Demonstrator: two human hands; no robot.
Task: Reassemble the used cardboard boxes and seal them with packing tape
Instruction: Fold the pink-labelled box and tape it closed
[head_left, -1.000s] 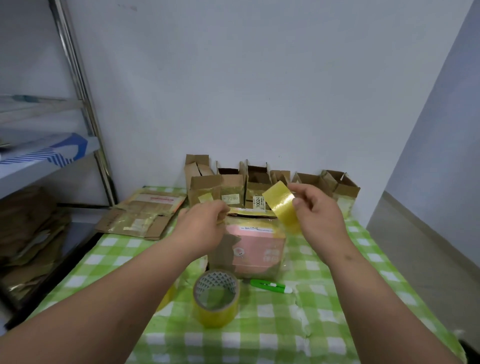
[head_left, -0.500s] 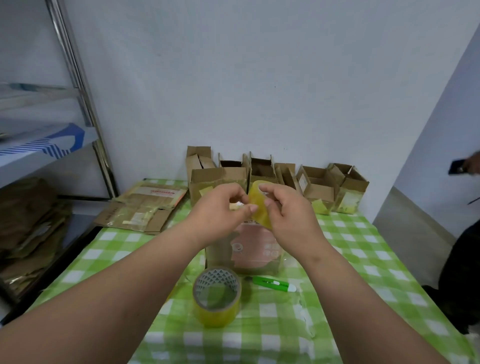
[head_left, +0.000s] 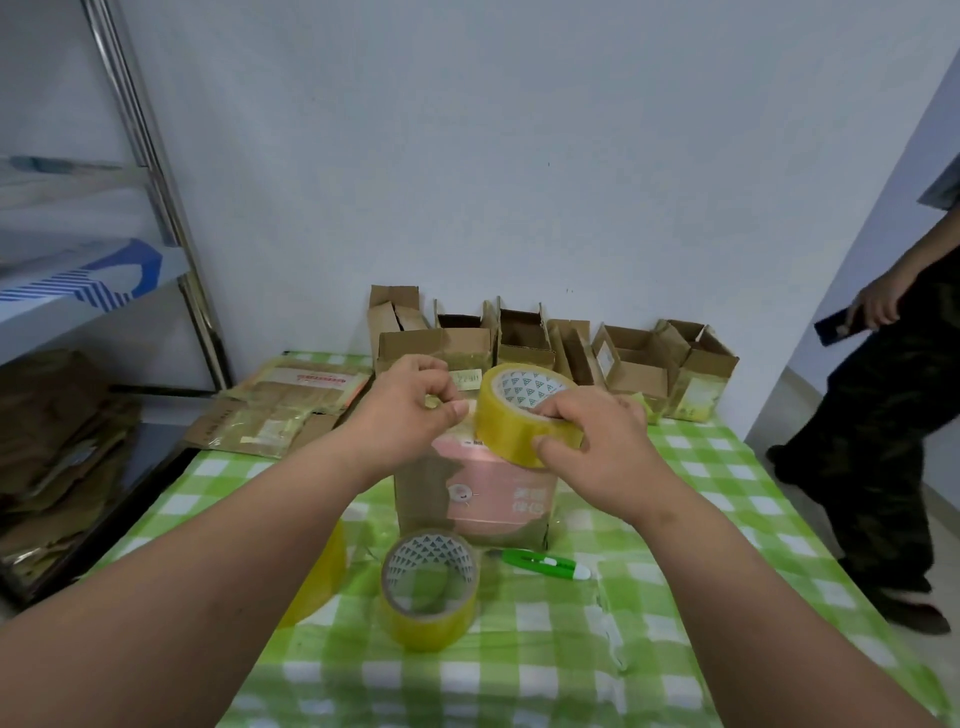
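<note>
Pink-printed box (head_left: 475, 493) standing upright mid-desk (head_left: 701, 613), serving as landmark. Right hand (head_left: 592, 447) gripping tape roll (head_left: 519, 410) just above box top, roll axis tilting up toward camera. Left hand (head_left: 415, 410) hovering left of roll, above box's left edge, fingers pinching, likely at tape's free end; end itself too small to make out. Coming pull likely running leftward across box top. Box flaps hidden behind both hands. Second roll (head_left: 430, 587) and green cutter (head_left: 545, 564) lying in front of box.
</note>
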